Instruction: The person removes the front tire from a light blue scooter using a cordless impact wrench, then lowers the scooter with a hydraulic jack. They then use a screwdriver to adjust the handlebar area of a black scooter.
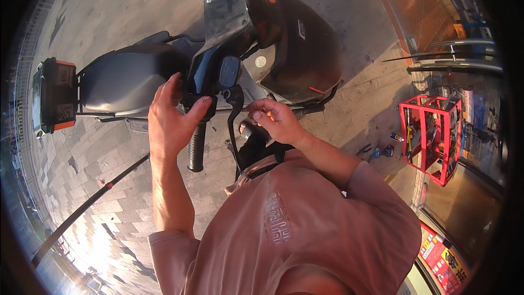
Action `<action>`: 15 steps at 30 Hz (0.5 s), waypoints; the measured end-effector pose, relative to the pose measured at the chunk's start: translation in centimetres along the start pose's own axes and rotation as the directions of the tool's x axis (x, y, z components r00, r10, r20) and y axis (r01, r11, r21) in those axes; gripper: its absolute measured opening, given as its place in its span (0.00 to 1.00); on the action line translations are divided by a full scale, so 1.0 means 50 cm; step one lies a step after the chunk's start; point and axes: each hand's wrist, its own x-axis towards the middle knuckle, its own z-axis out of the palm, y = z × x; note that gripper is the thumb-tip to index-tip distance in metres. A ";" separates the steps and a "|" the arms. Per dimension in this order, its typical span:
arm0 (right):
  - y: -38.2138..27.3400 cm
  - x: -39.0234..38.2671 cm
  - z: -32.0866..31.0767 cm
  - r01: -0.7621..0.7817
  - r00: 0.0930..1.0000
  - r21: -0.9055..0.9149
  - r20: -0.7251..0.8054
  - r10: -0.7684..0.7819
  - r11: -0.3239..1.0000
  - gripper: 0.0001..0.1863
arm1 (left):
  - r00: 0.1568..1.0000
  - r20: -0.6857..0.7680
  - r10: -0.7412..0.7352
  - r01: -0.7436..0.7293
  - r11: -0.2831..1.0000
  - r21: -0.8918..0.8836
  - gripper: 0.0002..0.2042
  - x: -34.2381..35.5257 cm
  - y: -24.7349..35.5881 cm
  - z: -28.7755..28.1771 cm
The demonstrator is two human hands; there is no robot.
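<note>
Head view: person stands over a dark scooter, centre frame.
Left hand: clamped round the handlebar at the switch housing, above the black grip.
Right hand: fingers pinched together beside the brake lever; what they hold cannot be told.
Progress: judged mid-work; housing in place, nothing visibly removed.
Surroundings: red tool rack at right, small tools on the paving.
</note>
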 end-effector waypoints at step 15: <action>-0.006 0.048 -0.054 -0.041 0.989 0.152 0.148 0.018 0.988 0.11 | 0.971 -0.013 -0.239 0.235 0.943 0.236 0.33 0.035 0.047 0.045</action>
